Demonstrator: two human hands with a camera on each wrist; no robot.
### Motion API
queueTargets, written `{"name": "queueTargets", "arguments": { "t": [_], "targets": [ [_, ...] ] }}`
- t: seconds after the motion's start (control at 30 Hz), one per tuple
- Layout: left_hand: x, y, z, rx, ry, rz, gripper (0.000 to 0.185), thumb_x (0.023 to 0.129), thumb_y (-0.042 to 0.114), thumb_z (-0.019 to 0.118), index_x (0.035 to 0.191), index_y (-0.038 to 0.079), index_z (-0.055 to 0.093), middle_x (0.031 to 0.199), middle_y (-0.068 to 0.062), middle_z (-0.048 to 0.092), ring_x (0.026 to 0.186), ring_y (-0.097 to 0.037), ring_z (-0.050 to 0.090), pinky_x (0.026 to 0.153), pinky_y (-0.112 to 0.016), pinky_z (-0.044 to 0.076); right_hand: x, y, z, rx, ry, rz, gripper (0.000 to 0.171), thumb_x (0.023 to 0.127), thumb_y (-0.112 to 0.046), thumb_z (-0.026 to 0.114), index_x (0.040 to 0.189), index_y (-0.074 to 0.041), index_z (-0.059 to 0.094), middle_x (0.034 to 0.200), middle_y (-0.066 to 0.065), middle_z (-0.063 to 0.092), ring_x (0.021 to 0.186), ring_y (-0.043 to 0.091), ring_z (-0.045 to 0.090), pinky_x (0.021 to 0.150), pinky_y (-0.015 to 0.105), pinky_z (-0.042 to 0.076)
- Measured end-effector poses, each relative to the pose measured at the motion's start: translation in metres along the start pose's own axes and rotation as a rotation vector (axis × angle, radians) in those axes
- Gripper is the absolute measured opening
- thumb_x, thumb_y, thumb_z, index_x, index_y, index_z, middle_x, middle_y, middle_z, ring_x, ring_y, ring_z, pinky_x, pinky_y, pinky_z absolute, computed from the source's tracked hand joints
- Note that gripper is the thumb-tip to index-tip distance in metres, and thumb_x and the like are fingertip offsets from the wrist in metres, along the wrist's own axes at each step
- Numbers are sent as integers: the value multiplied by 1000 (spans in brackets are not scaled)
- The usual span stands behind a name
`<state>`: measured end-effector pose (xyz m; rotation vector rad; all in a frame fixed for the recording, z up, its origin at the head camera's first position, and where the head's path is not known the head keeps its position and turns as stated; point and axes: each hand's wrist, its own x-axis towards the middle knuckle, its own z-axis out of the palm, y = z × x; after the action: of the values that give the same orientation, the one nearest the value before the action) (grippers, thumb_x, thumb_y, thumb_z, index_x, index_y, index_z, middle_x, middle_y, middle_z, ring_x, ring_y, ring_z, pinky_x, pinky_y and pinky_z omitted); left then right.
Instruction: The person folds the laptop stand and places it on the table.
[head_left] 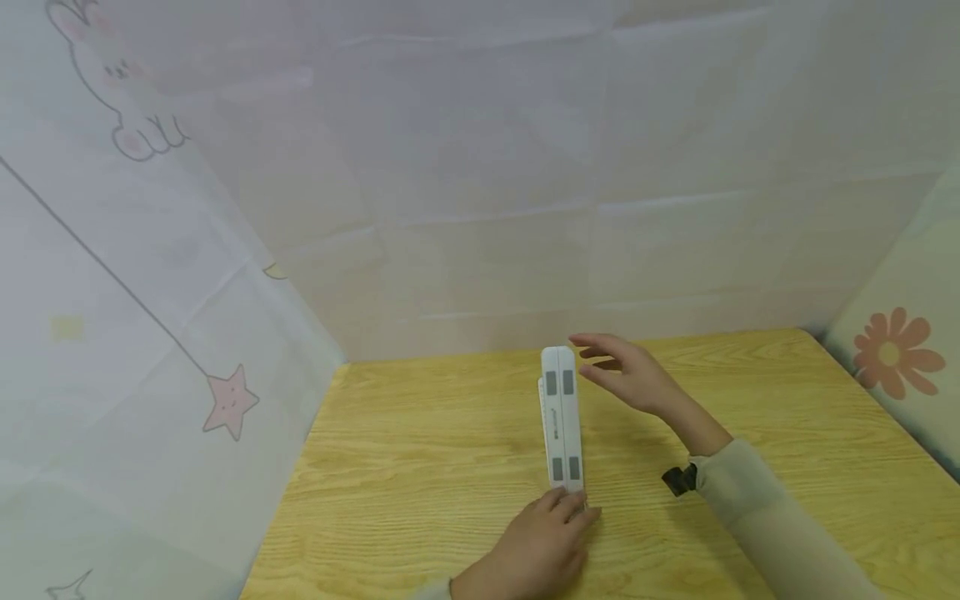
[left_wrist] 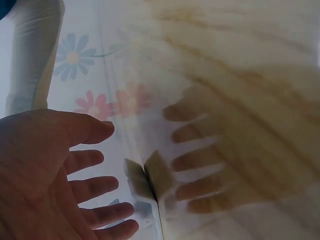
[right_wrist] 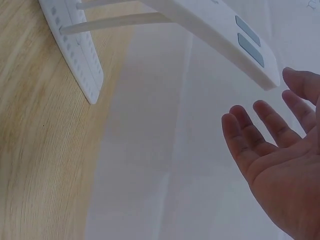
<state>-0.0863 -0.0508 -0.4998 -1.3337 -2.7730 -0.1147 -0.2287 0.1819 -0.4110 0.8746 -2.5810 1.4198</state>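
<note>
A white folding laptop stand (head_left: 561, 425) is on the table, its narrow bars side by side and pointing away from me. Grey pads sit near both ends of its upper face. In the right wrist view, thin struts join the stand's raised upper bar (right_wrist: 215, 35) to a lower bar with a row of notches (right_wrist: 75, 55) along the table. My left hand (head_left: 536, 537) is at the near end, its fingers overlapping it in the head view and loosely extended in the left wrist view. Beside the far end, my right hand (head_left: 626, 371) has relaxed, spread fingers, apart from the stand.
The wood-grain table (head_left: 420, 450) reaches back to a pale cloth backdrop (head_left: 480, 208). Printed cloth walls stand at both sides, with a pink star (head_left: 230, 402) on the left and a flower (head_left: 892, 354) on the right. A black strap (head_left: 680, 480) is at my right cuff.
</note>
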Motion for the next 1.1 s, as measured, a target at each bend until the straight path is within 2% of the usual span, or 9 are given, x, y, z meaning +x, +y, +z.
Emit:
{"name": "queueTargets", "arguments": {
  "t": [0.13, 0.37, 0.53, 0.7, 0.83, 0.9, 1.0, 1.1],
  "targets": [
    [-3, 3, 3, -3, -26, 17, 51, 96, 31, 69, 143, 21, 55, 144, -1, 56, 129, -26, 56, 99, -36, 54, 8, 0, 3, 1, -15, 9, 49, 103, -22, 62, 148, -8, 49, 148, 12, 53, 128, 35, 56, 102, 54, 51],
    [-3, 7, 6, 31, -15, 40, 44, 96, 31, 68, 138, 19, 58, 134, 3, 59, 116, -13, 56, 80, -21, 53, 19, 0, 4, 16, -36, 68, 49, 103, -24, 61, 149, -12, 50, 148, 11, 53, 129, 36, 55, 103, 52, 50],
    [-3, 9, 3, 73, -10, 45, 41, 97, 27, 68, 136, 14, 60, 130, 2, 62, 112, -12, 56, 79, -18, 52, 23, 1, 4, 31, -47, 90, 45, 103, -24, 61, 147, -13, 53, 145, 13, 55, 128, 36, 55, 104, 53, 49],
    [0, 10, 3, 186, 32, 70, 38, 95, 24, 71, 130, 12, 63, 122, 2, 64, 101, -10, 56, 80, -17, 51, 25, -1, 4, 41, -58, 68, 40, 104, -21, 60, 142, -11, 58, 142, 12, 57, 125, 33, 57, 104, 53, 49],
    [3, 10, 6, 315, 107, 82, 29, 93, 20, 73, 121, 15, 68, 112, 5, 67, 90, -8, 57, 77, -15, 51, 27, -4, 5, 34, -66, 43, 35, 105, -19, 58, 139, -12, 61, 140, 10, 59, 126, 31, 56, 103, 52, 50],
    [5, 10, 7, 375, 158, 80, 23, 91, 19, 75, 113, 18, 70, 106, 8, 69, 85, -7, 58, 71, -13, 50, 28, -5, 6, 24, -66, 38, 34, 105, -20, 57, 138, -13, 62, 140, 9, 59, 127, 31, 56, 103, 51, 50],
    [7, 11, 7, 412, 201, 71, 17, 88, 20, 76, 104, 20, 71, 99, 10, 70, 78, -5, 59, 61, -12, 49, 27, -5, 6, 11, -60, 40, 33, 105, -22, 57, 137, -15, 63, 140, 8, 60, 127, 30, 57, 102, 50, 51],
    [8, 11, 7, 395, 192, 64, 15, 88, 20, 76, 101, 20, 71, 97, 10, 70, 77, -4, 61, 56, -12, 48, 26, -3, 8, 8, -51, 42, 33, 105, -24, 57, 137, -17, 64, 140, 7, 60, 127, 29, 57, 101, 49, 52]
  ]
}}
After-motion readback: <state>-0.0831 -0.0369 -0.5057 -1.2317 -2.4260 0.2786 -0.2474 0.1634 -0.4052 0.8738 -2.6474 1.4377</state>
